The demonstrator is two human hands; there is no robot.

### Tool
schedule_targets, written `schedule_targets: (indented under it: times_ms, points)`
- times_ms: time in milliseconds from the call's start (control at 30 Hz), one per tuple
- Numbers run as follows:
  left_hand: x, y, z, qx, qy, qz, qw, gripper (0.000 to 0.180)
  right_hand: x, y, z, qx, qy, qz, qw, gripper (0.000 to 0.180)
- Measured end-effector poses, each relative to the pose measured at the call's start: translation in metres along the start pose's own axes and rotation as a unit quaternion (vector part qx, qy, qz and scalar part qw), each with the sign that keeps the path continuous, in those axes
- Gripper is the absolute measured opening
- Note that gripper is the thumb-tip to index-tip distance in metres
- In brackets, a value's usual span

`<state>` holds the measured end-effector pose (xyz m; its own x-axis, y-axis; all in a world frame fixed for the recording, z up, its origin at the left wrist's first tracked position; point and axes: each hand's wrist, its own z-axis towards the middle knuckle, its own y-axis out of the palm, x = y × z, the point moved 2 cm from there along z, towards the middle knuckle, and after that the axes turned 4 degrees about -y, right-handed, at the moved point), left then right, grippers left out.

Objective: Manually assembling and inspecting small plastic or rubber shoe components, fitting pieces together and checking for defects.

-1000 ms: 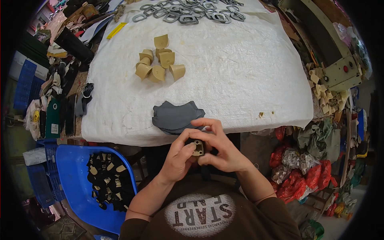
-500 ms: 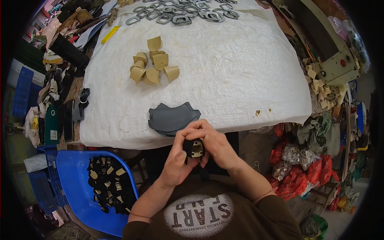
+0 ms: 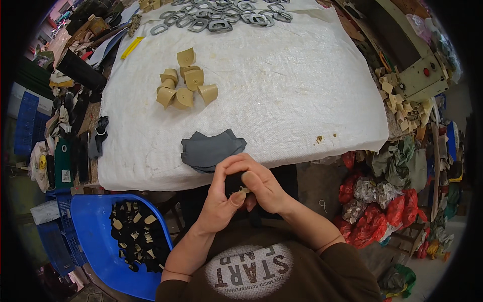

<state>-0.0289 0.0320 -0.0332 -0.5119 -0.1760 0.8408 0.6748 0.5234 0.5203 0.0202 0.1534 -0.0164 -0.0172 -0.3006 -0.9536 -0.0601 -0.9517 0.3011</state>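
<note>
While the left bare hand [image 3: 220,205] curled around one side of a small beige moulded block [image 3: 244,190], the right bare hand [image 3: 265,193] was bent around the other, so that both were drawn in narrow and holding it between them. The block sat on the person's side of the near edge of a white woven sheet spread over a table [image 3: 287,95]. Fingers hid most of it, and the black material [image 3: 233,182] beside it looked like a covering, though that was hard to tell.

Just beyond the hands, a stack of dark grey, flat, notched pieces [image 3: 214,149] lay on the sheet near that edge. Curved beige cup-shaped pieces [image 3: 194,78] were grouped on the sheet's left half, and flat grey ring-shaped pieces [image 3: 220,25] covered its far end. Left of the sheet's near edge, a blue plastic tub [image 3: 93,251] held small black-and-beige pieces [image 3: 136,234]; right of it were shiny red plastic bags [image 3: 370,226].
</note>
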Motion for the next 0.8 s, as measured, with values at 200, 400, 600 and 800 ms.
schedule_targets:
  times_ms: [200,400,600,800]
  points:
    - [0.008,0.000,0.003,0.089,0.006,-0.070,0.994,0.073,-0.003,-0.007,-0.006,0.125,-0.191,-0.180,0.957,0.043]
    - [0.013,0.008,0.001,0.185,0.200,0.427,0.862,0.066,0.009,-0.004,-0.006,0.126,-0.158,-0.364,0.909,0.047]
    - [0.015,-0.015,-0.001,0.060,0.106,0.302,0.946,0.050,0.000,-0.010,-0.003,0.047,-0.171,-0.290,0.941,0.045]
    - [0.016,-0.005,-0.003,0.060,0.042,0.209,0.975,0.044,0.003,-0.001,-0.005,0.039,-0.128,-0.361,0.923,0.042]
